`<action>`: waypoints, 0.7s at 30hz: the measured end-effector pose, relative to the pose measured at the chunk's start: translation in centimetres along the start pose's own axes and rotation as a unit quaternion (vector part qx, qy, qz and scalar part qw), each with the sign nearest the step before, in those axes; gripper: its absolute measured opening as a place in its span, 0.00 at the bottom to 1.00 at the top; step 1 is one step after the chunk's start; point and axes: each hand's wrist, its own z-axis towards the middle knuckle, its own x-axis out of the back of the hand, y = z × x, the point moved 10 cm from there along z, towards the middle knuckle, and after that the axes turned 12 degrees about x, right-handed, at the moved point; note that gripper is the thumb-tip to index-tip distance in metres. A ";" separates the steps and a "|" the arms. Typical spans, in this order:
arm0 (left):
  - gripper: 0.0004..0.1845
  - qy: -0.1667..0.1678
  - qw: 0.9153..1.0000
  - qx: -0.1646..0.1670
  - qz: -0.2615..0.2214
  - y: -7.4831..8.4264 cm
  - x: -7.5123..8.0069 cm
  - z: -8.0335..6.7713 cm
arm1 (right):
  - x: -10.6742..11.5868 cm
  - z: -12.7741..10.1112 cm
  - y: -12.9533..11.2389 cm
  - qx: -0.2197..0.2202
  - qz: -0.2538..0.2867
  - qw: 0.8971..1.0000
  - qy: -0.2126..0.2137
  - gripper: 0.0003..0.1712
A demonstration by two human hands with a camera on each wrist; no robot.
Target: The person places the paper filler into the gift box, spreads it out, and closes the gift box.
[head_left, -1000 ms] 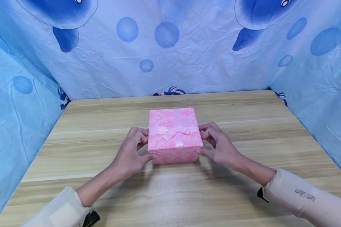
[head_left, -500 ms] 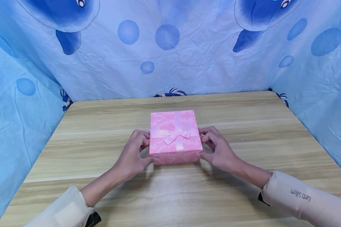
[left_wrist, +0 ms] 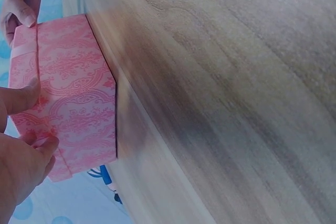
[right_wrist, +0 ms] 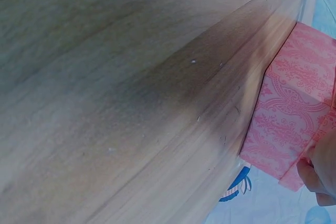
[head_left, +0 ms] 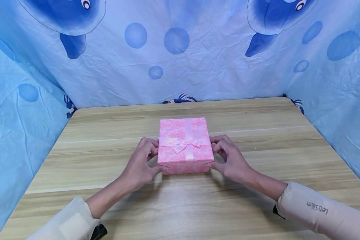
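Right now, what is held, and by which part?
Both hands, left hand and right hand, grip the pink gift box by its opposite side edges.

Both forearms reach forward in pale sleeves, converging toward the middle. The left hand (head_left: 138,165) and right hand (head_left: 229,158) face each other, fingers curled inward and thumbs nearest the body, each grip closed from its own side.

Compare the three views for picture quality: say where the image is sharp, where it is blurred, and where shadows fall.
Head view: evenly lit and sharp, with soft shadows on the table under both forearms. Left wrist view: the pink gift box is fairly sharp, the wood beside it smeared and shadowed, the left hand soft at the edge. Right wrist view: hazy wood grain, with a dark shadow band beside the box.
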 end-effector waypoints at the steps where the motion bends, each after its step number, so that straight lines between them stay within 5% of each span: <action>1: 0.25 0.000 1.000 0.000 -0.002 0.0 0.0 0.0 | 0.0 0.0 0.0 0.001 0.001 1.000 0.000 0.21; 14: 0.23 0.009 1.000 -0.001 -0.008 -0.3 0.1 -0.1 | 0.2 -0.1 0.0 -0.004 -0.014 1.000 -0.021 0.21; 21: 0.25 0.036 0.994 0.028 0.098 -0.4 1.2 -1.3 | 1.1 -0.8 0.0 -0.018 -0.046 0.997 -0.060 0.23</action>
